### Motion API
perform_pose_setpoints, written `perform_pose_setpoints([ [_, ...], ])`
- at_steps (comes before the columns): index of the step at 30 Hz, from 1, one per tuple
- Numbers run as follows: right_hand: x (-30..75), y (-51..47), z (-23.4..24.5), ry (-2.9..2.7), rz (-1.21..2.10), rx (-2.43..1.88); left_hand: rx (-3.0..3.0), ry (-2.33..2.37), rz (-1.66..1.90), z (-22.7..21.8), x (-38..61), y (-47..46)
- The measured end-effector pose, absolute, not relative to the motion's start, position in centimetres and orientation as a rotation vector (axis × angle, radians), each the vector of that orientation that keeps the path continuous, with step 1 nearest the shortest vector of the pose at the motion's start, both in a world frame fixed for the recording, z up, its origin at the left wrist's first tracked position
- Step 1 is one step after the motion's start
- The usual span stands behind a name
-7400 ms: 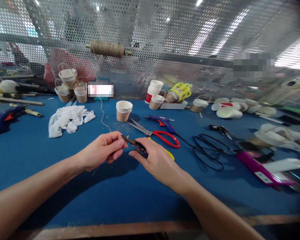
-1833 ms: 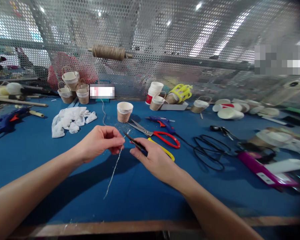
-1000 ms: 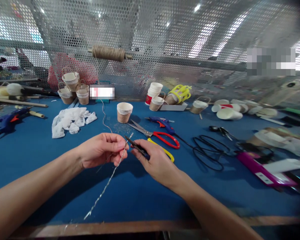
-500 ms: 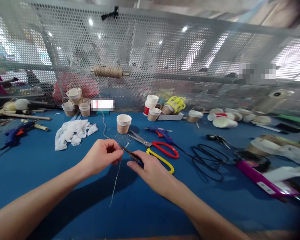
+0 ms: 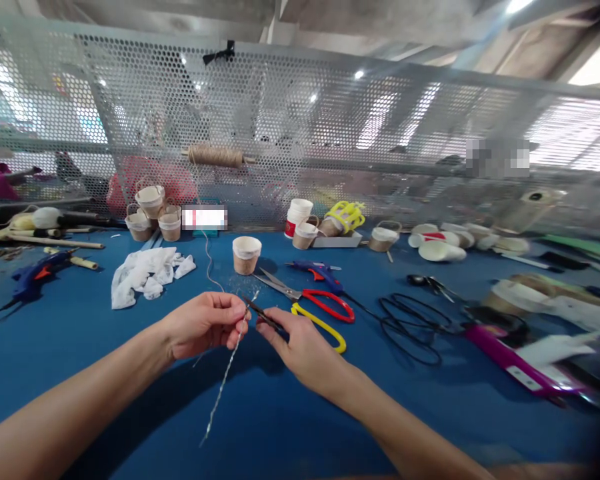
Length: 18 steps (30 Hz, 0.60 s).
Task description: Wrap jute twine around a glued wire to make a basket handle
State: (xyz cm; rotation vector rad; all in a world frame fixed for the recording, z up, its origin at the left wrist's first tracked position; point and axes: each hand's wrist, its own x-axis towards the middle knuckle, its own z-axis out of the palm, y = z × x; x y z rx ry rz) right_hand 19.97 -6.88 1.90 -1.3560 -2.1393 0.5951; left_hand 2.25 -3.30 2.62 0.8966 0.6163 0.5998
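My left hand (image 5: 207, 327) is closed, its thumb and forefinger pinching a twisted pale cord (image 5: 223, 381) that hangs down at a slant over the blue table. Twine (image 5: 210, 263) runs toward this hand from a spool (image 5: 216, 157) on the mesh. My right hand (image 5: 303, 340) grips a dark, narrow-jawed hand tool (image 5: 261, 312), like pliers or snips. Its tip meets the cord at my left fingertips; whether the jaws are closed on it I cannot tell. Just beyond my hands stand a small fabric-lined pot (image 5: 247, 255) and large scissors (image 5: 305, 298) with red and yellow handles.
A blue glue gun (image 5: 317, 272) with coiled black cable (image 5: 415, 327) lies to the right; another glue gun (image 5: 40, 275) lies far left. White cloth scraps (image 5: 147, 273), handled pots (image 5: 151, 200) and a magenta tool (image 5: 505, 357) surround the work area. A perforated metal screen (image 5: 280, 133) closes the back.
The camera view has tilted up slightly. My left hand has turned, opening the pinch to view, and the cord's hanging end has swung left and lower. The tool remains at the cord.
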Motion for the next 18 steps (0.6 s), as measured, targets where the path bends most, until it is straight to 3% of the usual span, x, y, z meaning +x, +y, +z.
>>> perform_pose_setpoints([
  [4, 20.1, -6.7, 1.9, -2.119, 0.616, -1.344, 1.017, 0.642, 0.638, 2.4, 2.4, -3.4],
  [12, 20.2, -6.3, 1.9, -1.992, 0.590, -1.478, 2.311, 0.848, 1.315, 1.8, 2.6, -3.7],
  [15, 19.9, -6.4, 1.8, -2.022, 0.571, -1.474, 2.156, 0.904, 1.372, 1.8, 2.8, -4.0],
  [18, 19.8, -6.5, 1.6, -2.024, 0.517, -1.442, 1.539, 0.932, 1.220, 2.0, 3.3, -4.4],
])
